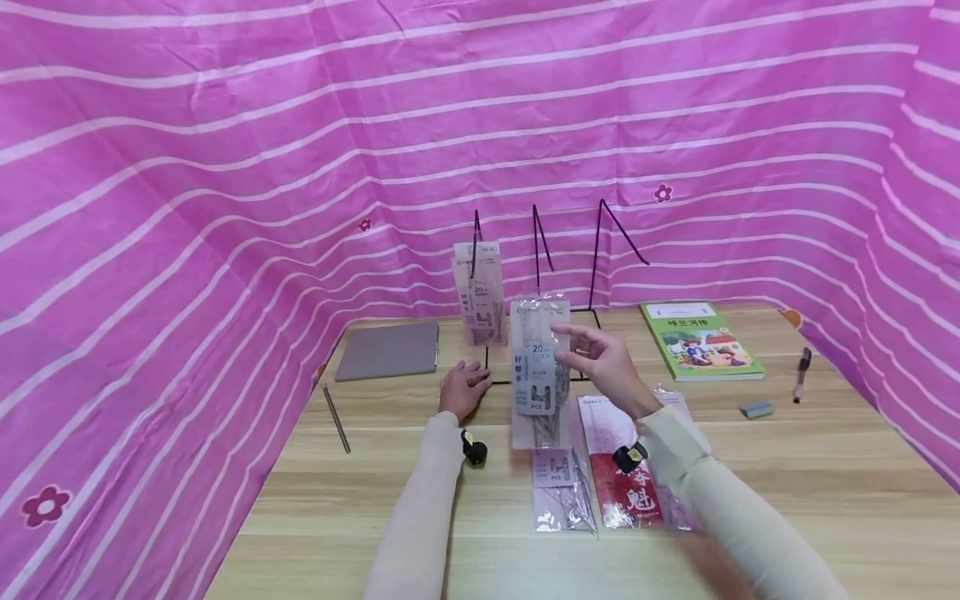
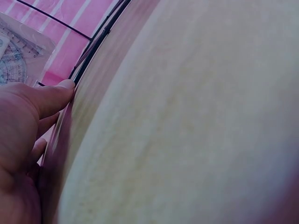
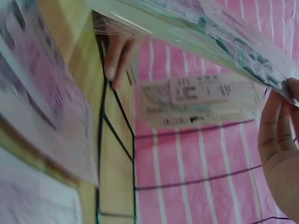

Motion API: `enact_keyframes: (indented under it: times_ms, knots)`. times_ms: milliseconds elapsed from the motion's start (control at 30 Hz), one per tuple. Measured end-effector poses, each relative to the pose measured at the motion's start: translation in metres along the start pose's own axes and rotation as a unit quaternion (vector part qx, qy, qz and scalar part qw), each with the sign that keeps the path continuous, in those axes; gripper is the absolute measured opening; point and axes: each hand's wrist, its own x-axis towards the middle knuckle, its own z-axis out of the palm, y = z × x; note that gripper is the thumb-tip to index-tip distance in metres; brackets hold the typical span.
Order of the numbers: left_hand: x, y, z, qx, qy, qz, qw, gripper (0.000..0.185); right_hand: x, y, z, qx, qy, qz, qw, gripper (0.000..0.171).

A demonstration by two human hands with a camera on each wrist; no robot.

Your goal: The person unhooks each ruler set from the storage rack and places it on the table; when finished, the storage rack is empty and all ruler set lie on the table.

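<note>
My right hand (image 1: pixel 603 362) pinches the upper right edge of a clear packet (image 1: pixel 534 375) marked "20" and "4 PCS", held upright before the middle hook of a black wire rack (image 1: pixel 596 254). In the left wrist view, a packet shows protractor and ruler markings. A similar packet (image 1: pixel 480 292) hangs on the rack's left hook. My left hand (image 1: pixel 463 390) rests at the front left corner of the rack's base. Its thumb (image 2: pixel 60 95) touches the wire in the left wrist view, and the right wrist view shows its fingers (image 3: pixel 117 60) straight against it.
On the table lie another clear packet (image 1: pixel 558 504) and a red-and-white packet (image 1: pixel 622 492). At left are a grey notebook (image 1: pixel 388 352) and a pencil (image 1: pixel 336 418). To the right are a green book (image 1: pixel 701 342), an eraser (image 1: pixel 756 409) and a pen (image 1: pixel 802 377). Pink striped cloth (image 1: pixel 480 125) surrounds the table.
</note>
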Motion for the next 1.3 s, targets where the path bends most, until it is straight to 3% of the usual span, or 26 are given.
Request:
enact_keyframes:
  times_ms: [133, 267, 400, 567, 700, 933, 1133, 1300]
  knots:
    - [-0.001, 0.002, -0.001, -0.007, 0.001, -0.002, 1.0, 0.027, -0.008, 0.003, 0.011, 0.037, -0.012, 0.078, 0.996, 0.049]
    - [-0.001, 0.003, -0.002, 0.0, -0.006, -0.012, 0.9999, 0.028, -0.015, 0.012, 0.024, 0.071, -0.009, 0.17, 0.983, 0.051]
    - [0.0, 0.003, -0.003, 0.007, -0.012, -0.017, 0.9998, 0.028, -0.019, 0.026, 0.036, 0.05, 0.0, 0.243, 0.969, 0.048]
    - [0.002, 0.001, -0.003, 0.001, -0.022, -0.006, 0.9997, 0.028, -0.024, 0.042, 0.049, 0.011, -0.004, 0.302, 0.953, 0.048]
    - [0.004, -0.003, -0.002, -0.008, -0.032, -0.003, 0.9995, 0.028, -0.026, 0.05, 0.058, -0.005, -0.02, 0.322, 0.946, 0.049]
    - [0.005, -0.005, -0.003, -0.012, -0.044, -0.009, 0.9989, 0.026, -0.023, 0.053, 0.074, -0.057, -0.059, 0.3, 0.951, 0.049]
    - [0.005, -0.003, -0.004, -0.005, -0.045, -0.004, 0.999, 0.026, -0.019, 0.058, 0.086, -0.135, -0.077, 0.291, 0.944, 0.044]
    - [0.006, -0.006, -0.005, -0.002, -0.042, -0.003, 0.9991, 0.026, -0.014, 0.056, 0.094, -0.232, -0.104, 0.254, 0.933, 0.042]
